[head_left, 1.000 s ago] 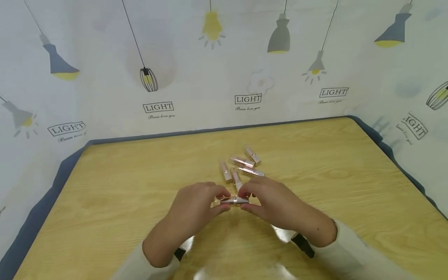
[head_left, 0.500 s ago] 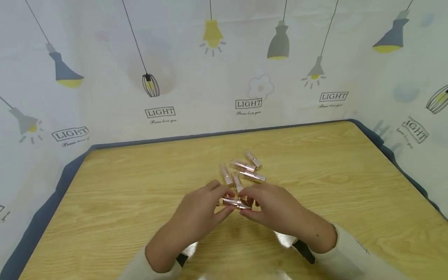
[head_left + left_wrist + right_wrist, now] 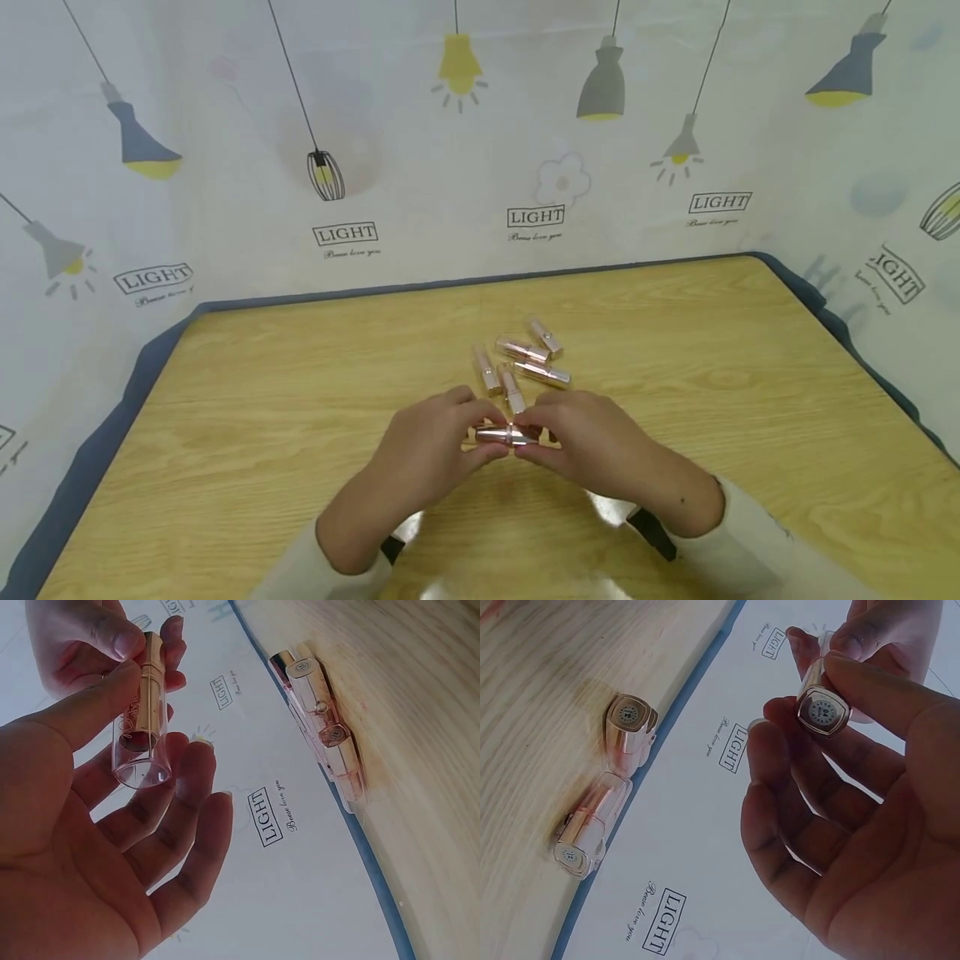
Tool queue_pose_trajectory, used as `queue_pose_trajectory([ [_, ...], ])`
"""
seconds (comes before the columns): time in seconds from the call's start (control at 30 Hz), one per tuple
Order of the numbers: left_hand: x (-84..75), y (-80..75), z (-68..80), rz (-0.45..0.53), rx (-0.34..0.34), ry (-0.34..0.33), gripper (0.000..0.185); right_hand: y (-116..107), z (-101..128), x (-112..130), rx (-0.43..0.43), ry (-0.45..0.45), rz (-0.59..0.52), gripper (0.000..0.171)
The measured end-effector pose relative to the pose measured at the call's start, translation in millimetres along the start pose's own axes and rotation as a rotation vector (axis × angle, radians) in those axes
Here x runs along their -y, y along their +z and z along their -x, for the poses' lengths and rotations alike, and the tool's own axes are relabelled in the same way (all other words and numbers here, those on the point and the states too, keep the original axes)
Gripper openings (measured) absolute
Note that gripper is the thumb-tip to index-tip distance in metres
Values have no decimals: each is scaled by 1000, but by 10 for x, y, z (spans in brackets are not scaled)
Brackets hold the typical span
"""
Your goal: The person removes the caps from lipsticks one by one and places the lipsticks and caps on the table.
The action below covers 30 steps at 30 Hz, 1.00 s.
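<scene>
I hold one lipstick tube [image 3: 508, 434] level between my two hands, just above the wooden table [image 3: 225, 433]. My left hand [image 3: 431, 446] pinches the end with the clear cap [image 3: 142, 754]: the thumb lies across the top of it and the fingertips [image 3: 196, 750] curl up underneath, so the cap is clamped between them. Through the clear plastic, in the left wrist view, I can see a dark reddish stick inside. My right hand [image 3: 592, 442] pinches the other end, the rose-gold base [image 3: 823, 709], with the thumb along one side and the fingers wrapped under it; the right wrist view looks straight at the base's flat end, which carries a small round label. Both grips are closed on the same tube, one at each end, and the fingertips of the two hands nearly meet at its middle. I cannot tell whether the cap sits fully home on the base.

Just beyond my hands, toward the far edge of the table, five more lipstick tubes [image 3: 525, 362] of the same rose-gold kind lie flat in a loose cluster, some touching each other and pointing different ways. The nearest of them lies just past my fingers.

Around the table hangs a pale backdrop [image 3: 337, 167] printed with hanging lamps and the word LIGHT in boxes. My cream sleeves [image 3: 757, 542] cover both forearms, and a dark strap [image 3: 651, 533] shows at my right wrist.
</scene>
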<state>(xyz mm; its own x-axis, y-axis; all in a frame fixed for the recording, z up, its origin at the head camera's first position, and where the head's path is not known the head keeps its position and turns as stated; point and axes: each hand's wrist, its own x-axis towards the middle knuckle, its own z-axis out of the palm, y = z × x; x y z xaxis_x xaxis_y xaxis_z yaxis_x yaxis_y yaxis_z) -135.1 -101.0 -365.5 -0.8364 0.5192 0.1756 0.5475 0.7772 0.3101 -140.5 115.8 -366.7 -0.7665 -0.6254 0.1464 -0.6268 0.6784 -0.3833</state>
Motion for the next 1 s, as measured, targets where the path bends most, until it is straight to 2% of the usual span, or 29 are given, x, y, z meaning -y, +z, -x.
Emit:
queue_pose_trajectory([
  [0.4, 2, -41, 3, 21, 18, 0, 23, -64, -7, 25, 25, 0, 17, 19],
  [0.53, 0, -45, 5, 9, 24, 14, 24, -58, 7, 15, 34, -18, -10, 16],
  [0.77, 20, -68, -24, -60, -7, 53, 23, -76, -4, 1, 42, -18, -23, 15],
  [1.0, 30, -78, -14, -22, 15, 47, 22, -68, -14, 4, 36, -15, -6, 22],
])
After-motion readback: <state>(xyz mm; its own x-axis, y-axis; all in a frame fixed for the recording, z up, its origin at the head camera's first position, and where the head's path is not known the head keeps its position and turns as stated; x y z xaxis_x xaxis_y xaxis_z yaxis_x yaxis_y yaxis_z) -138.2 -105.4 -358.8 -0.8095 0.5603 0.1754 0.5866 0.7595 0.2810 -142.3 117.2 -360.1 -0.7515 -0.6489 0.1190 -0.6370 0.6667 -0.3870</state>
